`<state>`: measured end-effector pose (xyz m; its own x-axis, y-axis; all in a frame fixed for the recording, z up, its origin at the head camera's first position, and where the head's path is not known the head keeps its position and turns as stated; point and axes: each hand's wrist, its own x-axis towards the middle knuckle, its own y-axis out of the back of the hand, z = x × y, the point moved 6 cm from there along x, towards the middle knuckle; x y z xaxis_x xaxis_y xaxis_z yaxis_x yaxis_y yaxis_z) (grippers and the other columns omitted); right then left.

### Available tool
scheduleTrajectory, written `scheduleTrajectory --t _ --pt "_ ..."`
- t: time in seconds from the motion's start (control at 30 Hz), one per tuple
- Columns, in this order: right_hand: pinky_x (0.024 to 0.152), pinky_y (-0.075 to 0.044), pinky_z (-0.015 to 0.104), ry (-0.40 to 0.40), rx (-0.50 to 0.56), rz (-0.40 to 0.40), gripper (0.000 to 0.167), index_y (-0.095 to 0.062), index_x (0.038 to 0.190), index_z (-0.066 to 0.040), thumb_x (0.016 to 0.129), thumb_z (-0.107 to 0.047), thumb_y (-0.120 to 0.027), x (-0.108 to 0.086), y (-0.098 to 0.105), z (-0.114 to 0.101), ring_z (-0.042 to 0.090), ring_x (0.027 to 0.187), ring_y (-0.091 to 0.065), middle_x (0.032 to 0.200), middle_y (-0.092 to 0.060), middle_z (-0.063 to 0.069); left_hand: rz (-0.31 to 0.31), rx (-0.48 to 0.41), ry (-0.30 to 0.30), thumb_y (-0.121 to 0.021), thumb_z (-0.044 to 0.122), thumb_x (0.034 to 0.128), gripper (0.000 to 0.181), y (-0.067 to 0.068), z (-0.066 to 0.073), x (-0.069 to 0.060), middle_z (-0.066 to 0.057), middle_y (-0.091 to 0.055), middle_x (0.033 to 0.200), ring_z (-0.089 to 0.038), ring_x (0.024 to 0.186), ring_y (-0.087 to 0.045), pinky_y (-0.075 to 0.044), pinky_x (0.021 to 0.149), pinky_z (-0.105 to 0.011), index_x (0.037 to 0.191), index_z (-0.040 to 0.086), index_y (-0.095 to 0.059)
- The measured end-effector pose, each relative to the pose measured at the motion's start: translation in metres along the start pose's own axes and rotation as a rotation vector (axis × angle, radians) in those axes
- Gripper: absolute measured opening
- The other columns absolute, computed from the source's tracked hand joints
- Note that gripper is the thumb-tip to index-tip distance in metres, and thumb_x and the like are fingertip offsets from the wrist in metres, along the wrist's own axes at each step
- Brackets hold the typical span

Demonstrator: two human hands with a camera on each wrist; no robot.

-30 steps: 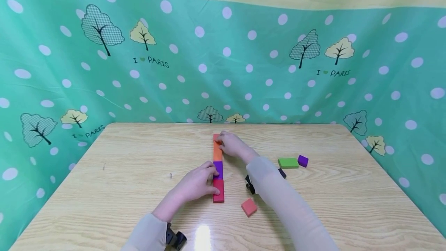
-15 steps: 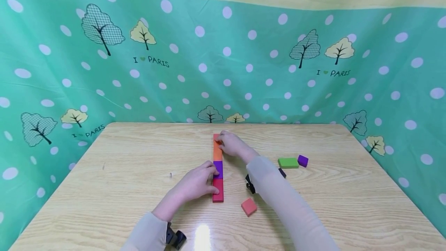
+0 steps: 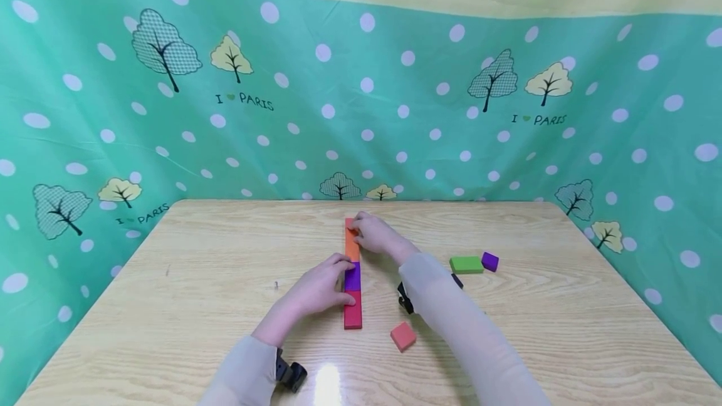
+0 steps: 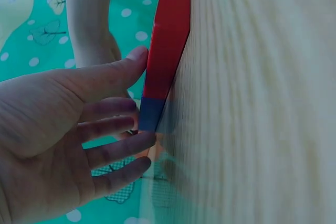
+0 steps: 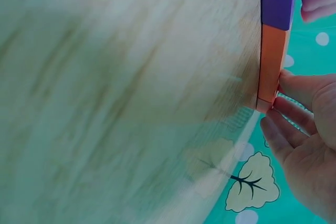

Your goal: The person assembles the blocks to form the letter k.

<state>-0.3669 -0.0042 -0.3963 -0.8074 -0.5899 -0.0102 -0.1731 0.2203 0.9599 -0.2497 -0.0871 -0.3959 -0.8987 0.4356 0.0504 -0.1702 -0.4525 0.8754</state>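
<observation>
A straight row of blocks runs away from the person in the head view: a crimson block (image 3: 353,316) nearest, then a purple block (image 3: 352,277), an orange block (image 3: 352,249) and a light red block (image 3: 349,222) at the far end. From the left side, my left hand (image 3: 321,282) touches the crimson block with its thumb, its loosely spread fingers reaching over the purple block. My right hand (image 3: 376,234) is at the far end, thumb on the orange block (image 5: 273,61) and fingertips at the light red block (image 5: 264,105). Neither hand's fingers are curled round a block.
A loose light red block (image 3: 403,336) lies right of the row's near end. Farther right are a green block (image 3: 466,264) and a small purple block (image 3: 490,261). The right forearm crosses the table (image 3: 225,268) between them. A patterned curtain (image 3: 361,93) hangs behind.
My left hand has slid slightly forward along the row, its thumb now farther up the crimson block and its fingers near the orange block. The right hand stays in place.
</observation>
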Motion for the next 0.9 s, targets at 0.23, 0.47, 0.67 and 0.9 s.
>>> scheduleTrajectory --t 0.23,0.47,0.67,0.9 --pt "0.098 -0.042 0.031 0.014 0.008 0.009 0.033 -0.057 0.122 -0.005 0.089 -0.012 -0.056 -0.003 0.001 0.0 0.022 0.114 -0.051 0.123 -0.053 0.008 -0.056 -0.021 0.048 -0.075 0.03 0.0742 0.074 -0.003 -0.005 0.005 -0.015 -0.042 0.138 -0.031 0.126 -0.04 -0.034 0.104 -0.042 0.133 -0.002 -0.043" --pt "0.1 -0.04 0.032 0.023 0.03 0.019 0.034 -0.057 0.122 -0.005 0.089 -0.011 -0.056 -0.006 0.001 0.001 0.022 0.117 -0.05 0.125 -0.053 0.008 -0.069 -0.017 0.053 -0.074 0.029 0.0744 0.072 -0.002 -0.005 0.005 -0.016 -0.043 0.137 -0.032 0.126 -0.041 -0.034 0.104 -0.043 0.132 -0.002 -0.044" --pt "0.1 -0.04 0.033 0.053 0.032 0.023 0.032 -0.06 0.118 -0.004 0.087 -0.012 -0.06 -0.013 0.002 0.0 0.023 0.114 -0.051 0.121 -0.056 0.01 -0.066 -0.016 0.042 -0.075 0.029 0.0739 0.072 -0.002 -0.004 0.006 -0.016 -0.044 0.135 -0.033 0.124 -0.042 -0.035 0.104 -0.043 0.131 -0.002 -0.045" --pt "0.1 -0.04 0.035 0.084 0.104 0.014 0.034 -0.06 0.116 -0.001 0.085 -0.011 -0.063 -0.027 0.004 0.003 0.026 0.112 -0.053 0.117 -0.059 0.013 -0.067 -0.021 0.038 -0.075 0.029 0.0736 0.071 0.0 -0.003 0.005 -0.017 -0.045 0.135 -0.033 0.125 -0.041 -0.034 0.104 -0.043 0.13 -0.002 -0.046"
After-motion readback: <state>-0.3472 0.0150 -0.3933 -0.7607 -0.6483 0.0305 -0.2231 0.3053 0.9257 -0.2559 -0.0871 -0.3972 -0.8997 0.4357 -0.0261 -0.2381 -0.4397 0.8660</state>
